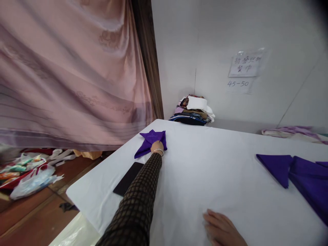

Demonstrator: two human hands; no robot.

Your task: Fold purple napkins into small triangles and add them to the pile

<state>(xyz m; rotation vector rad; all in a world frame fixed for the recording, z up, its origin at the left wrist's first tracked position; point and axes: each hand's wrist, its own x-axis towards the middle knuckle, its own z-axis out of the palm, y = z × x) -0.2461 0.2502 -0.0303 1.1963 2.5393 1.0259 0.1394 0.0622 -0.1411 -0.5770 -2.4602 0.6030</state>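
Observation:
My left hand, a bracelet at its wrist, reaches to the far left of the table with its fingers closed at the near right edge of a folded purple napkin. The fingertips are partly hidden. The napkin lies in a pointed, star-like shape. Low in the view, over the white tabletop, is my right hand, holding nothing, its fingers stretched out and a little blurred. More purple cloth, a folded triangle and a larger folded piece, lies at the right side.
A flat black rectangular object lies beside my left forearm on the white-covered table. Folded clothes are stacked against the wall. A pink curtain hangs at left, above plastic bags on the floor. Handwritten papers hang on the wall.

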